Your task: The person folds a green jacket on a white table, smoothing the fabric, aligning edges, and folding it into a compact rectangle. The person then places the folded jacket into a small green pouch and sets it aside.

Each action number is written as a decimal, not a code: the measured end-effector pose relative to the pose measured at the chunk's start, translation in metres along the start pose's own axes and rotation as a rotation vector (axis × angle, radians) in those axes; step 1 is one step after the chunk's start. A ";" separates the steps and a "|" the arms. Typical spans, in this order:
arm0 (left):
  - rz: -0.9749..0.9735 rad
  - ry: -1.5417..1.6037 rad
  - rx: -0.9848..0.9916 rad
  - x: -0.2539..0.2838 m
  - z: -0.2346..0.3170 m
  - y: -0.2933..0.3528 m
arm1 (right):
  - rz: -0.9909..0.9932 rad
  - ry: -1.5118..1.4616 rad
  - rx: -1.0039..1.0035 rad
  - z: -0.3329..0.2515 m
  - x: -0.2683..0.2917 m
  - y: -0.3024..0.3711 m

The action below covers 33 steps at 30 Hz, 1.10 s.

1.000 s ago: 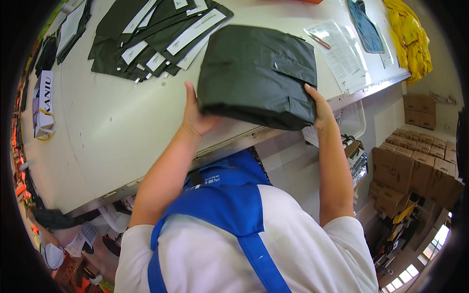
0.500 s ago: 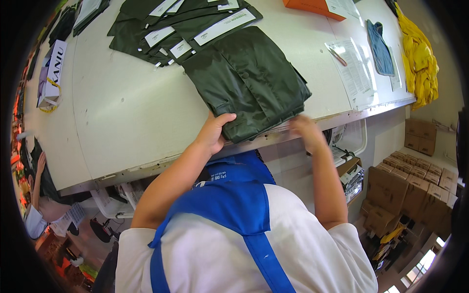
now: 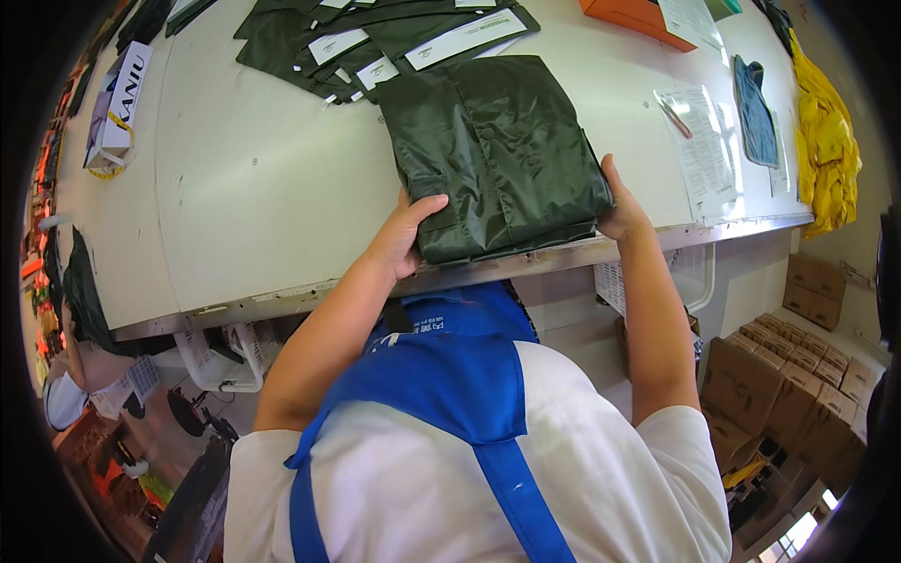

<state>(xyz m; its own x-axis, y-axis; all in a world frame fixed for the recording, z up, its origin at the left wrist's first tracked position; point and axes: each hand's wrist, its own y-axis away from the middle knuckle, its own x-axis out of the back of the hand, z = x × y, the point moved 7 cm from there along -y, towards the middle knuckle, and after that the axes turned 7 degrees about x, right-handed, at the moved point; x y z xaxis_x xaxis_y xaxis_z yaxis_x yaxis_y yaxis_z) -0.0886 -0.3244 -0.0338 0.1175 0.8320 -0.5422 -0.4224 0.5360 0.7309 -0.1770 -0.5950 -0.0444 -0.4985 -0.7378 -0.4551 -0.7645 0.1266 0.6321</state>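
Note:
A dark green, shiny folded jacket (image 3: pixel 497 159) with a button placket lies at the front edge of the white table (image 3: pixel 253 216). My left hand (image 3: pixel 404 236) grips its near left corner, thumb on top and fingers underneath. At the right side my right hand (image 3: pixel 623 205) holds the folded edge, thumb pointing up along it; its other fingers are partly hidden by the fabric. Beyond the jacket, several dark green garments (image 3: pixel 272 52) with white tags and cards lie overlapping.
Snips (image 3: pixel 674 117) rest on printed sheets (image 3: pixel 702 164) at right, near a blue cloth piece (image 3: pixel 754 108), yellow garments (image 3: pixel 828 141) and an orange box (image 3: pixel 624 17). A white box (image 3: pixel 131 84) stands at left. Below are baskets (image 3: pixel 225 357) and cartons (image 3: pixel 741 375). Another person (image 3: pixel 75 375) works far left.
My right hand has come up from below the jacket's near right corner onto its right side. The jacket has turned squarer to the table edge, with my left hand still on it.

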 end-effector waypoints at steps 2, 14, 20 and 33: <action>0.017 -0.041 0.012 0.001 0.001 0.001 | 0.018 0.159 -0.008 -0.003 0.001 0.002; 0.073 -0.328 0.088 0.028 -0.015 -0.009 | -0.086 0.287 -0.199 0.013 -0.026 -0.002; 0.317 -0.540 -0.203 0.031 -0.029 -0.004 | -0.017 1.155 0.196 -0.005 -0.071 -0.024; 0.088 -0.154 0.250 -0.007 -0.067 0.018 | -0.155 2.289 0.527 0.041 -0.186 0.022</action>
<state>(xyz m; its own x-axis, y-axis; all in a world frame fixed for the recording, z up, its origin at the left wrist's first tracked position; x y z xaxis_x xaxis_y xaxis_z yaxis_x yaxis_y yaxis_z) -0.1570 -0.3301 -0.0446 0.2328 0.8785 -0.4171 -0.2048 0.4636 0.8621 -0.1180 -0.4277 0.0289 0.3528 0.0254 0.9353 -0.9221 -0.1606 0.3522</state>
